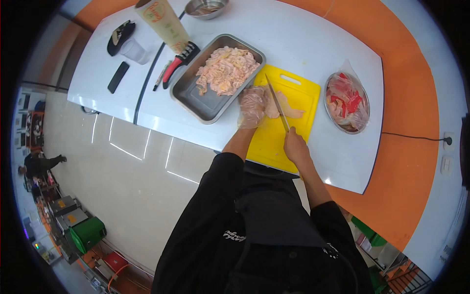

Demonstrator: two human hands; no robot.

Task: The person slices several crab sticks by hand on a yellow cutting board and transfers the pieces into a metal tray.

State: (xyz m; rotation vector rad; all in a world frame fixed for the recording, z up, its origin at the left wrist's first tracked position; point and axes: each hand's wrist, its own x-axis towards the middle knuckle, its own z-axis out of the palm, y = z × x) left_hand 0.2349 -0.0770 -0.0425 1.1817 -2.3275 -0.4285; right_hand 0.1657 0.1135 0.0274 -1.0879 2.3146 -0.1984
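A piece of raw, pale meat with skin (288,106) lies on a yellow plastic cutting board (271,147). My left hand (252,104), in a clear plastic glove, presses on the left end of that meat; its fingertips are hard to make out. In my bare right hand (296,147) is the handle of a long kitchen knife (278,102), its blade lying across the meat and pointing away from me. Left of the board, a deep steel tray (205,114) holds a heap of raw, pale meat or skin pieces (229,70).
An oval metal dish (326,106) with bagged raw meat stands at the right. Leftward are a red-handled knife sharpener (180,62), a marker (161,76), a tall printed container (163,24), a plastic cup (134,51), a black phone (118,77) and a cap (120,38). A metal bowl (206,14) stands behind.
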